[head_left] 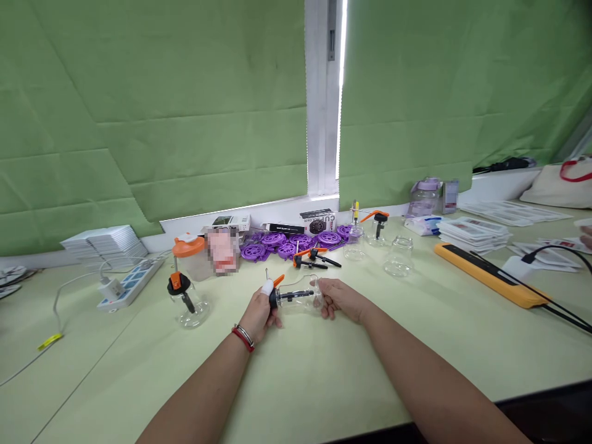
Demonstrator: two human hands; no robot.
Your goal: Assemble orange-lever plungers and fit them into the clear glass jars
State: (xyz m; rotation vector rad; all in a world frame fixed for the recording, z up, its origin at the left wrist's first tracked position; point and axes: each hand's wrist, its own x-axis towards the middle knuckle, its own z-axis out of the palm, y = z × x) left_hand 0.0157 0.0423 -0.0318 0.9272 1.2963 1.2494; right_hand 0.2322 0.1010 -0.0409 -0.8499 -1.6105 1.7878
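Between my two hands a clear glass bottle (300, 296) lies on its side, a black stem showing inside it. My left hand (259, 311), with a white wrap on one finger, is closed around the black cap (272, 299), from which an orange lever (278, 281) sticks up. The fingers of my right hand (340, 299) grip the glass base. Just beyond the bottle lie loose black pump tops with orange levers (317, 259). Another glass bottle with a black and orange top (187, 302) stands upright to the left.
Purple wheel-shaped pieces (289, 242) are heaped at the back. Glass jars (398, 258) stand right of them. A power strip (132, 283) and stacked white packs (105, 242) are on the left. An orange bar-shaped device (481, 274) with a cable and piled cards (474, 233) lie on the right.
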